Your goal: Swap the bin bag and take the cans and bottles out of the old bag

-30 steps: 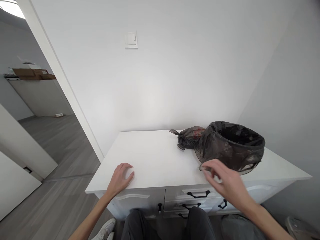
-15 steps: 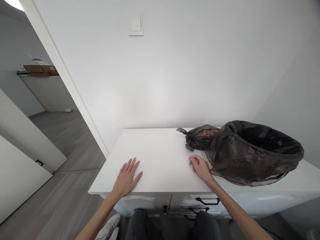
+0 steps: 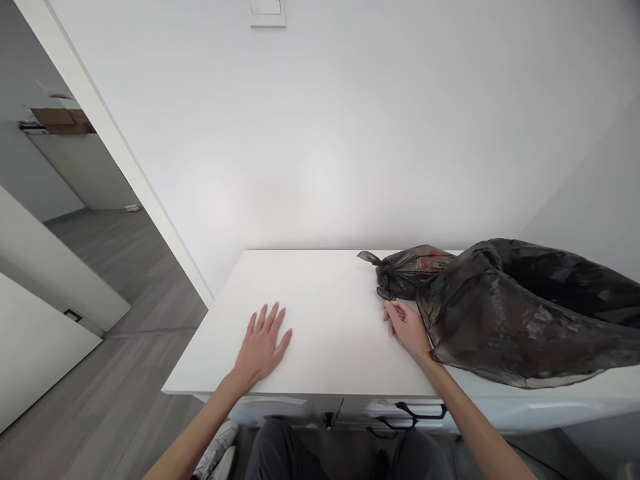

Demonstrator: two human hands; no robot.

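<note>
My left hand (image 3: 261, 347) lies palm down on the white cabinet top (image 3: 320, 333), its fingers spread and nothing under them that I can see. My right hand (image 3: 406, 327) rests on the same surface, thumb and fingers loosely curled together with nothing visible in them. Just beyond it lies a small knotted black plastic bag (image 3: 405, 273), with something red showing through the thin film. A large black bin bag (image 3: 510, 333) with a wide open mouth spreads to the right, its near side beside my right wrist. The bin bag's far right end runs out of view.
The cabinet front has dark drawer handles (image 3: 423, 410) below the top's edge. A plain wall with a light switch (image 3: 268, 12) rises behind. At the left, a doorway frame (image 3: 110, 153) opens onto a grey floor, with cardboard boxes (image 3: 60, 121) farther back.
The view has tilted slightly. The bin bag's mouth reaches farther right and looks longer and flatter than before. Both hands keep nearly the same places and poses on the cabinet top.
</note>
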